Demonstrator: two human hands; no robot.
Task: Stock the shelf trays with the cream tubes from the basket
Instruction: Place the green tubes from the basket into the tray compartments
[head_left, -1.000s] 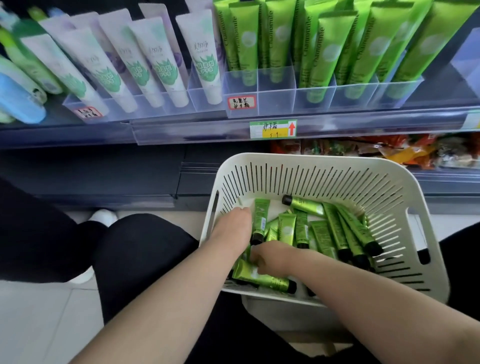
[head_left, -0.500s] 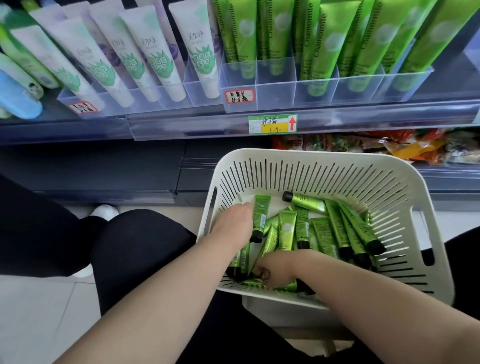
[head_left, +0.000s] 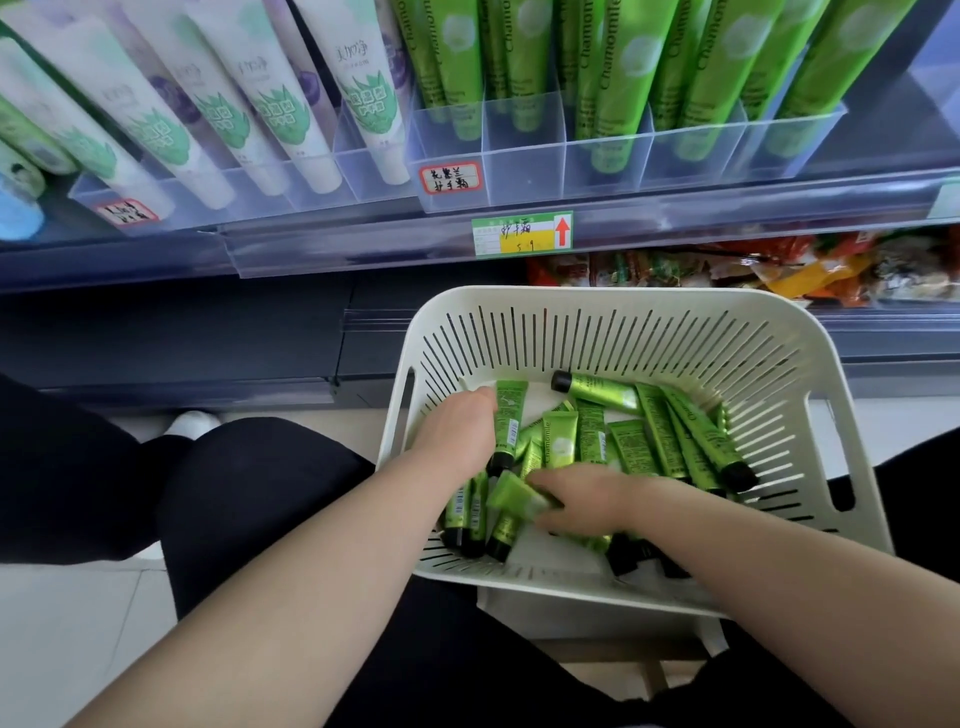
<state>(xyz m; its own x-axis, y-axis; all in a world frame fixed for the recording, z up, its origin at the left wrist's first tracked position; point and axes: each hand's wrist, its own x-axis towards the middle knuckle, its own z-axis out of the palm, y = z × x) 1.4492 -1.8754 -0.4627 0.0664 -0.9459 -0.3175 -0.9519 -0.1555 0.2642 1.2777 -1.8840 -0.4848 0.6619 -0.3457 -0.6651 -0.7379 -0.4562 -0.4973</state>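
Risk: right hand (head_left: 582, 504) pinching cream tube (head_left: 514, 496) in basket (head_left: 675, 312) — blurred, loose pinch possibly slipping; left hand (head_left: 457, 431) fingers hidden — grasp cannot tell.

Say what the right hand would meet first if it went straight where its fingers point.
Probably the blurred green cream tube, just beyond the right hand; whether they already touch is unclear.

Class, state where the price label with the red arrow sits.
In the head view, the price label sits centre frame on the shelf rail, below the clear tray of green tubes and above the white basket.
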